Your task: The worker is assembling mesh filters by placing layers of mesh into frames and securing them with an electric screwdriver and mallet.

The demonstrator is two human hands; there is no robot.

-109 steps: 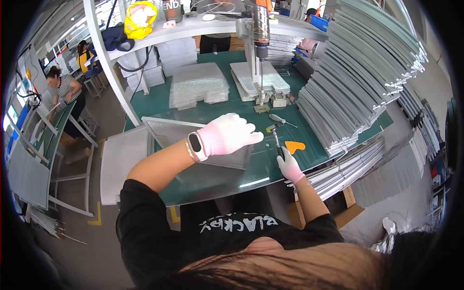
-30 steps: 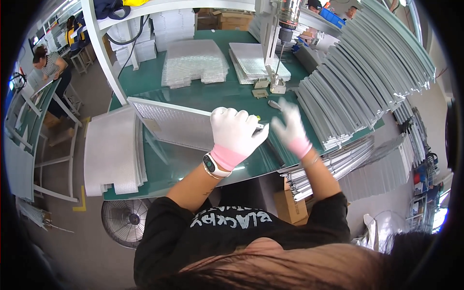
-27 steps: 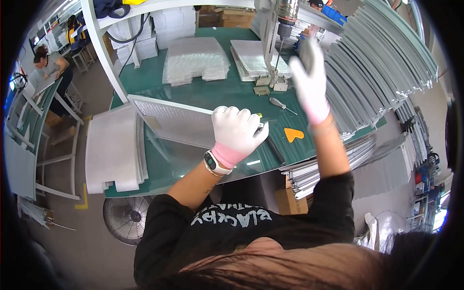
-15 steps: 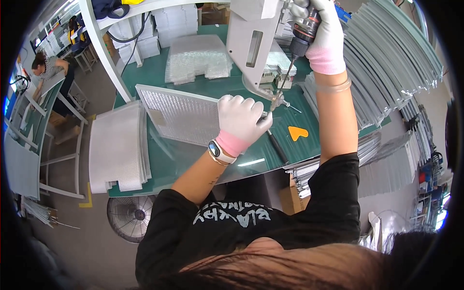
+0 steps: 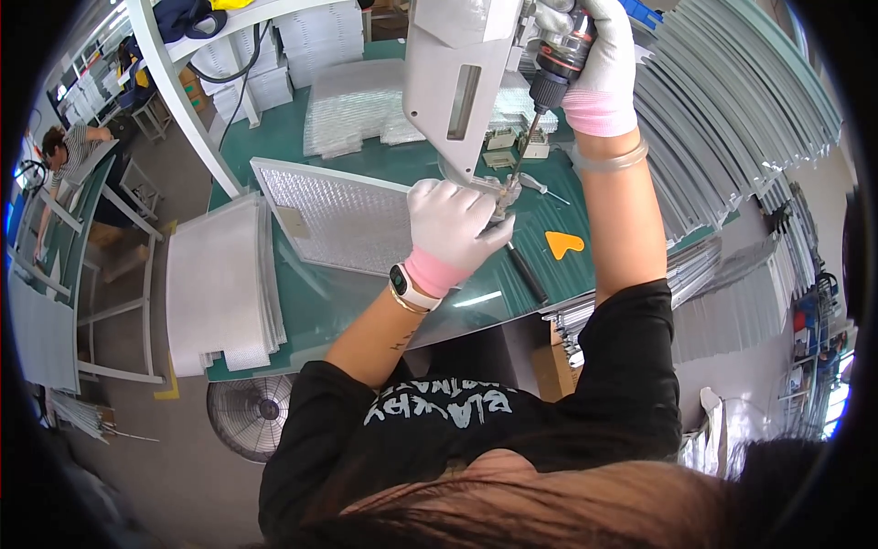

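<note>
My gloved left hand (image 5: pixel 455 220) is closed on the right-hand end of a thin framed panel (image 5: pixel 329 215), which stands tilted on the bench with a shiny textured face and a pale frame. Up at the right, my gloved right hand (image 5: pixel 604 59) is wrapped around a black power screwdriver (image 5: pixel 562 62). Its long bit slants down to small metal parts beside my left thumb; my fingers partly hide the contact. A black-handled tool (image 5: pixel 527 274) lies just right of the left hand, near an orange scraper (image 5: pixel 563 244) and a small screwdriver (image 5: pixel 546 189).
A white machine housing (image 5: pixel 459 73) overhangs the green bench (image 5: pixel 402 320). Stacked clear textured sheets (image 5: pixel 352 105) lie behind, pale sheets (image 5: pixel 219 284) at left. Tall stacks of grey panels (image 5: pixel 732 119) crowd the right. A floor fan (image 5: pixel 261 412) stands below; a person (image 5: pixel 73 156) works far left.
The whole view has shifted slightly, so the machine and screwdriver appear further left. Both hands keep their grips, and the bit still points to the same spot.
</note>
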